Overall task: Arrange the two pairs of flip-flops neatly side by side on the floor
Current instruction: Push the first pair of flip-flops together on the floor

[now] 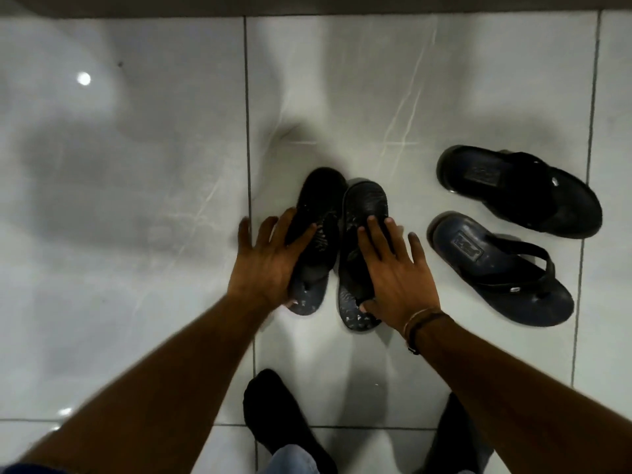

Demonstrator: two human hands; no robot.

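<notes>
Head view, looking down on a glossy pale tiled floor (136,200) with dark grout lines. At centre, two dark flip-flops stand close together, heels away from the viewer: the left flip-flop (316,213) and the right flip-flop (364,213), nearly touching along their inner edges. The left hand (270,265) wraps the outer side of the left flip-flop, fingers spread over its strap and thumb at the toe end; the right hand (393,271) grasps the right flip-flop likewise, fingers splayed, with cord bracelets (419,323) at the wrist. To the right, apart from these, lies the second pair: an upper sandal (516,189) and a lower sandal (499,268), both angled, toes toward lower right. Each bears a rectangular heel label and small metal strap tag; the lettering is too blurred to read. Two dark-socked feet (277,415) show at the bottom edge.
</notes>
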